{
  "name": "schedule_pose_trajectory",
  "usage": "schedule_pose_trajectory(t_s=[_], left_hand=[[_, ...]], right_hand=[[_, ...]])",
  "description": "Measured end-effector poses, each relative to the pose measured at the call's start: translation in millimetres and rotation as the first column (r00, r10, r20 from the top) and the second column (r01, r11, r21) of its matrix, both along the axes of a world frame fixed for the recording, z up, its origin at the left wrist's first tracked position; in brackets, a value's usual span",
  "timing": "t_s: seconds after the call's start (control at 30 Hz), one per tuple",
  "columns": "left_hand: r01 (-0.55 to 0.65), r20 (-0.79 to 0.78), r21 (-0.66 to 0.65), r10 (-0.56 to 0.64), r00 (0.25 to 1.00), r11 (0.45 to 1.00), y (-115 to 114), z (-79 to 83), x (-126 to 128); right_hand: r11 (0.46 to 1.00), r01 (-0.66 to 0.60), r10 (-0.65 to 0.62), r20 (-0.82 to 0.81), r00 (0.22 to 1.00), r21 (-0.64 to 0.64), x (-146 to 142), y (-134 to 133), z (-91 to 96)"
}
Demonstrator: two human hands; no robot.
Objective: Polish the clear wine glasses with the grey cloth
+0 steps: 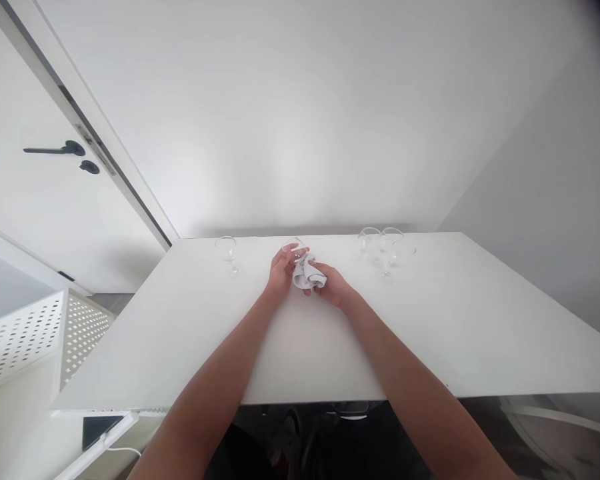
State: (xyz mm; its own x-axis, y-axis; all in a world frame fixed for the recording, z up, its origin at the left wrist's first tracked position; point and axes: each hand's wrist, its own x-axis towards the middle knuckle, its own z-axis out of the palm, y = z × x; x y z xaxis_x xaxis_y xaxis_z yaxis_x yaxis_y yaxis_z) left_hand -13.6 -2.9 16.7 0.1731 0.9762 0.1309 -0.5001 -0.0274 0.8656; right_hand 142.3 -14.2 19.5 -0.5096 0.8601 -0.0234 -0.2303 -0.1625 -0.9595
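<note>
My left hand [281, 267] is closed around the bowl of a clear wine glass [293, 244], whose round rim points up and away from me. A crumpled white cloth [309, 272] is gripped by my right hand [331, 283] and pressed against the lower part of that glass. The cloth covers the stem and base, so I cannot see them. Both hands meet over the far middle of the white table [320, 353]. To the left of my hands another clear wine glass [226, 249] stands apart on the table.
Several clear stemmed glasses [370, 240] are grouped on the table to the right, near the back wall [290, 133]. A white door with a black handle [55, 150] is at the left. Below it stands a white perforated panel [25, 333]. The table's front edge runs under my forearms.
</note>
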Motion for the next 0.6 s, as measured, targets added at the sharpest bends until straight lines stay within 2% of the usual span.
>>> schedule_pose_trajectory(t_s=[0.03,0.1,0.13,0.2,0.23,0.27,0.3,0.33,0.4,0.43,0.5,0.57,0.6], left_hand=[[-0.002,-0.001,0.004,0.002,1.0,1.0,-0.1,0.2,0.0],[-0.054,-0.016,0.024,0.054,0.998,0.998,1.1,-0.7,0.0],[-0.088,-0.028,0.035,0.089,0.996,0.996,2.2,-1.7,0.0],[-0.146,-0.048,0.049,0.149,0.988,0.988,4.8,-4.2,0.0],[-0.163,-0.054,0.05,0.166,0.985,0.985,6.0,-5.4,0.0],[-0.17,-0.056,0.046,0.172,0.983,0.984,6.9,-6.4,-0.1],[-0.17,-0.057,0.039,0.172,0.983,0.985,7.5,-7.1,-0.3],[-0.163,-0.057,0.031,0.164,0.985,0.986,7.8,-7.5,-0.4],[-0.138,-0.05,0.021,0.139,0.989,0.99,7.9,-7.7,-0.4],[-0.125,-0.044,0.024,0.126,0.991,0.992,7.8,-7.5,-0.2],[-0.102,-0.031,0.043,0.104,0.994,0.994,7.5,-7.2,0.4],[-0.099,-0.033,0.053,0.1,0.994,0.994,7.6,-7.4,1.0],[-0.109,-0.044,0.049,0.111,0.993,0.993,7.7,-7.9,1.3]], right_hand=[[1.0,0.013,-0.013,0.01,1.0,0.007,-0.4,0.1,-0.4],[0.986,0.125,-0.138,0.119,0.983,0.11,-3.0,2.1,-4.7],[0.96,0.196,-0.236,0.199,0.951,0.203,-4.9,3.7,-7.9],[0.873,0.285,-0.424,0.326,0.845,0.397,-8.6,6.6,-14.0],[0.837,0.299,-0.481,0.353,0.803,0.459,-9.9,7.5,-16.0],[0.824,0.306,-0.5,0.355,0.79,0.477,-10.6,7.9,-17.1],[0.838,0.311,-0.479,0.334,0.811,0.448,-10.7,7.8,-17.0],[0.874,0.305,-0.426,0.294,0.856,0.377,-10.1,7.2,-16.0],[0.956,0.241,-0.268,0.166,0.949,0.165,-7.2,5.2,-12.3],[0.981,0.186,-0.191,0.096,0.977,0.059,-5.4,4.3,-10.3],[0.992,0.107,-0.107,0.006,0.994,-0.07,-2.3,3.2,-7.7],[0.989,0.135,-0.134,0.024,0.991,-0.067,-1.7,3.2,-7.9],[0.981,0.192,-0.191,0.075,0.979,-0.006,-2.5,3.6,-8.9]])
